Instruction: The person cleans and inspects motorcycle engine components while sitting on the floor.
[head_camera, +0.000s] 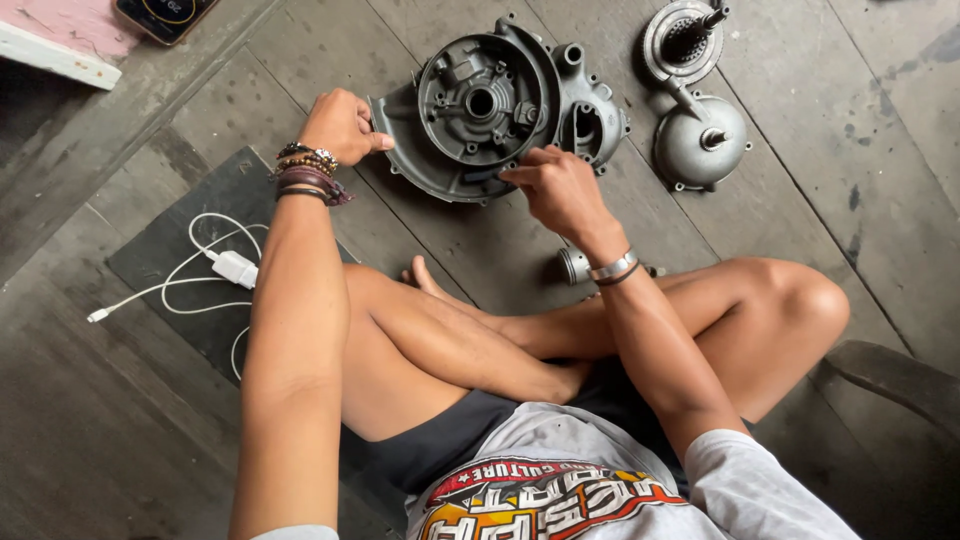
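Both hands, left hand and right hand, grip the engine casing.

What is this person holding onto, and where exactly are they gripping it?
The left hand grips the left rim of the grey metal engine casing on the floor. The right hand pinches at its lower edge; whether it holds anything small cannot be told.

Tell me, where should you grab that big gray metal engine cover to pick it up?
Probably by the thin outer rim, one side each. The engine cover lies flat on the wooden floor, wide and lumpy. The left hand already grips its left edge; the right hand is at the near edge.
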